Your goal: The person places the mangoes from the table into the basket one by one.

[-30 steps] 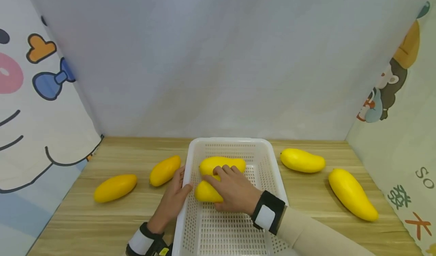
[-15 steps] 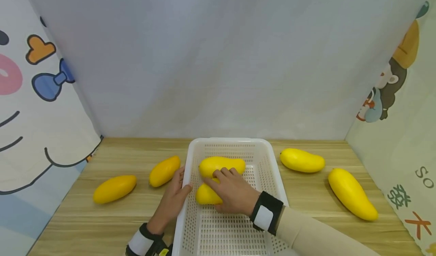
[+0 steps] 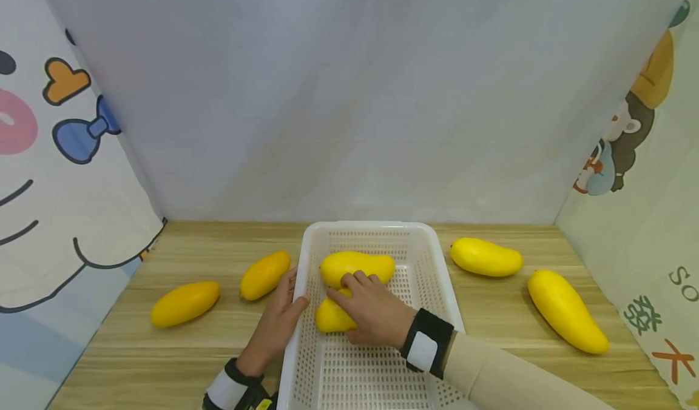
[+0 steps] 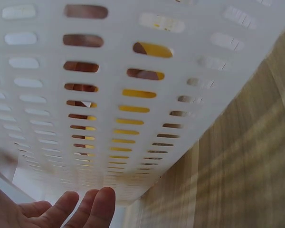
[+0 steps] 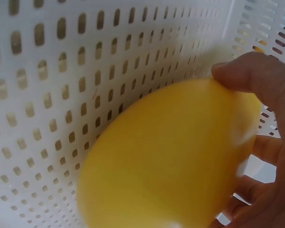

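Observation:
A white perforated plastic basket (image 3: 371, 373) stands in the middle of the table. Inside it, my right hand (image 3: 378, 310) grips a yellow mango (image 3: 330, 317), thumb on one side and fingers on the other. The right wrist view shows this mango (image 5: 166, 156) close up against the basket's perforated surface. Another mango (image 3: 357, 267) lies just beyond it in the basket, partly behind my fingers. My left hand (image 3: 278, 319) holds the basket's left rim, its thumb over the edge and its fingers along the outside. In the left wrist view those fingers (image 4: 99, 209) appear below the slotted wall.
Left of the basket, two orange-yellow mangoes lie on the wooden table: one mango (image 3: 265, 275) near my left hand, another mango (image 3: 185, 304) farther out. To the right lie two more, an upper mango (image 3: 485, 257) and a lower mango (image 3: 567, 312). A pale backdrop (image 3: 360, 107) stands behind.
My right hand has shifted the gripped mango slightly toward me inside the basket, widening its distance from the other mango. The left hand stays on the rim.

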The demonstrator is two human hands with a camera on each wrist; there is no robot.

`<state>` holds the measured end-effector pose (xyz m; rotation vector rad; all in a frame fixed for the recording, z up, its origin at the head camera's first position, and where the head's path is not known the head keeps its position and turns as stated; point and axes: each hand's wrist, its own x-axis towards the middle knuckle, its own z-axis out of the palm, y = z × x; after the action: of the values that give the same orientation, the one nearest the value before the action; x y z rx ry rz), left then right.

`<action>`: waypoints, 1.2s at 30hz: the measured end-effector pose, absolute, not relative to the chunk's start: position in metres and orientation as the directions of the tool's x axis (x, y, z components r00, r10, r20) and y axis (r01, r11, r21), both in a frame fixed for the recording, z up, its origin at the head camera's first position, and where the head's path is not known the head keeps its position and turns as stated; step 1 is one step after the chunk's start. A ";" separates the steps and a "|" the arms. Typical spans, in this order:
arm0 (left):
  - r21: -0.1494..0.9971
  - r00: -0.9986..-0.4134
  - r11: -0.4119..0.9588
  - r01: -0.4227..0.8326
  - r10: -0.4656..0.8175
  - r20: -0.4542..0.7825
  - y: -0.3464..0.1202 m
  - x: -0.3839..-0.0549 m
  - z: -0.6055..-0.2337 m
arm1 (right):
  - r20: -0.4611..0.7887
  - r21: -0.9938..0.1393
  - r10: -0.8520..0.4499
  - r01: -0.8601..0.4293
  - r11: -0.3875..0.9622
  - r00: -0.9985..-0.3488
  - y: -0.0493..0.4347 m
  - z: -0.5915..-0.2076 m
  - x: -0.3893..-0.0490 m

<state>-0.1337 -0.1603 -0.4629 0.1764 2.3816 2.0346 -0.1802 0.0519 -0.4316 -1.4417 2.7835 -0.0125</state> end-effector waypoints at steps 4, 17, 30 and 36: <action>0.985 -0.994 0.151 0.082 0.088 0.069 -0.160 -0.133 -0.463 | 0.014 0.008 -0.822 -0.822 0.569 -0.569 0.053 -0.434 -0.180; 0.983 -0.995 0.170 0.075 0.084 0.061 -0.159 -0.133 -0.462 | 0.039 0.052 -0.831 -0.830 0.556 -0.554 0.055 -0.436 -0.180; 0.981 -0.995 0.181 0.076 0.085 0.061 -0.159 -0.133 -0.462 | 0.014 0.030 -0.832 -0.832 0.555 -0.554 0.055 -0.433 -0.180; 0.983 -0.994 0.168 0.076 0.086 0.062 -0.160 -0.133 -0.462 | 0.011 0.030 -0.833 -0.832 0.554 -0.554 0.053 -0.432 -0.180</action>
<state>-0.1334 -0.1604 -0.4619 0.1656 2.3944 2.0149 -0.1798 0.0535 -0.4324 -1.4953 2.7900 0.0342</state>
